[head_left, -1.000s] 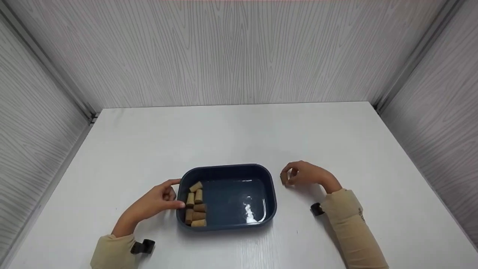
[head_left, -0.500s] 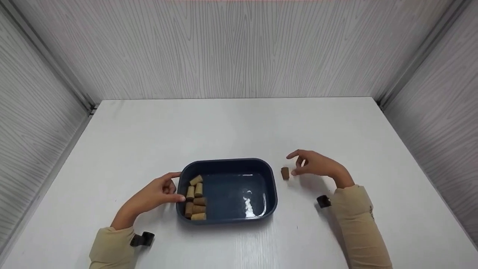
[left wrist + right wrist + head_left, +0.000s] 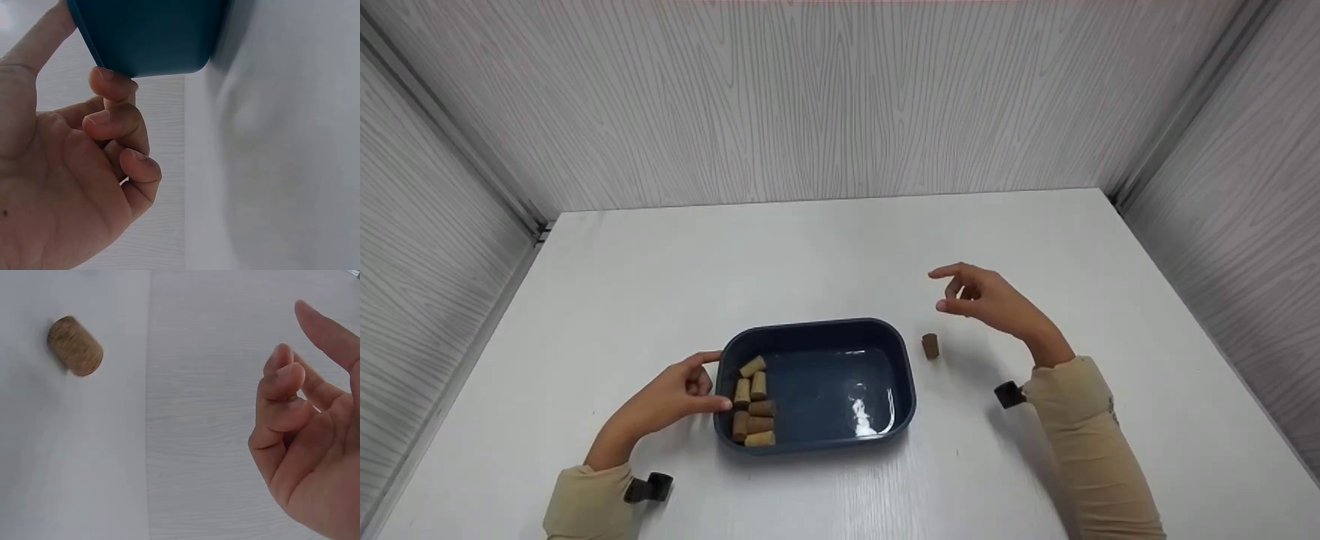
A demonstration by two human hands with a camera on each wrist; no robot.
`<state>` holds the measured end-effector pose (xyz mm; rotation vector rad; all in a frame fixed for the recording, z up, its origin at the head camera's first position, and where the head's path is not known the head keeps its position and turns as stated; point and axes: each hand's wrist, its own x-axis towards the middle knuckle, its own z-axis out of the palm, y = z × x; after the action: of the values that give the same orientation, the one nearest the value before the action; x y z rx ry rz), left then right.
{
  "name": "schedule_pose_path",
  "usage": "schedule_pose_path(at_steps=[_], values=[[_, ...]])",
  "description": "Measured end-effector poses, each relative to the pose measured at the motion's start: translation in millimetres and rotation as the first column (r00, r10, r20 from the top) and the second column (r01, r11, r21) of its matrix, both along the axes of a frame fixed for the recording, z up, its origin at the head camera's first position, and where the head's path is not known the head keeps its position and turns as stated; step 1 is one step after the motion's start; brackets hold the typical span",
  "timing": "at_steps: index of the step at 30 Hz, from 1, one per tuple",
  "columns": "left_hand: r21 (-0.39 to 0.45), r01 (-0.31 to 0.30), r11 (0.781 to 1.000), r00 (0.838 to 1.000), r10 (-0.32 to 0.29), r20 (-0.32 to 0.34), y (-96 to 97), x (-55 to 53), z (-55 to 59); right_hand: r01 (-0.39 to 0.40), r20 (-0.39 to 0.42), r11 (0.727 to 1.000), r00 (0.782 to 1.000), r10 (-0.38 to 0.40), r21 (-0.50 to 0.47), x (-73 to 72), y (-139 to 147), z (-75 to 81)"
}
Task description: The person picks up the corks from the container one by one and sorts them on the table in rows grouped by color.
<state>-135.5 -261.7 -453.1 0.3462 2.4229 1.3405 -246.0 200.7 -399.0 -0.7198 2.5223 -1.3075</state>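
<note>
A dark blue rectangular tray (image 3: 840, 446) stands on the white table in the head view. My left hand (image 3: 664, 397) grips its left end, thumb over the rim. The left wrist view shows the index fingertip against the tray wall (image 3: 146, 39) and the other fingers curled below. Several corks (image 3: 758, 385), some pale and some darker brown, lie packed along the tray's left side. One brown cork (image 3: 930, 346) is on the table just right of the tray. Above and beyond this cork, my right hand (image 3: 994, 300) hovers with nothing in it, thumb and index finger apart.
Grey wood-grain panels (image 3: 832, 97) enclose the white table (image 3: 825, 255) at the back and both sides. A small black device (image 3: 649, 488) sits at the left wrist, and another black device (image 3: 1009, 394) at the right wrist.
My right hand has let go of the brown cork, leaving it on the table, then moved up and away from it. The left hand keeps its hold on the tray.
</note>
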Motion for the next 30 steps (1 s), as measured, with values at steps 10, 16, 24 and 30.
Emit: schedule_pose_path(at_steps=[10,16,24,30], values=[[0.005,0.0,1.0,1.0,0.0,-0.007,-2.7,0.5,-2.8,-0.014,0.085,0.97,0.996,0.036,-0.244,7.0,-36,29.0],[0.003,-0.005,1.0,1.0,0.005,-0.013,-3.8,-0.7,-3.2,-0.071,0.098,0.959,0.99,0.102,-0.275,9.7,-64,44.6],[-0.004,-0.006,1.0,1.0,0.006,-0.02,-1.7,-3.2,-2.5,-0.147,0.101,0.941,0.977,0.185,-0.304,10.0,-100,47.3],[0.014,0.003,1.0,1.0,-0.003,-0.017,-1.9,-1.8,-3.6,-0.209,0.102,0.948,0.966,0.238,-0.24,13.0,-126,37.5]])
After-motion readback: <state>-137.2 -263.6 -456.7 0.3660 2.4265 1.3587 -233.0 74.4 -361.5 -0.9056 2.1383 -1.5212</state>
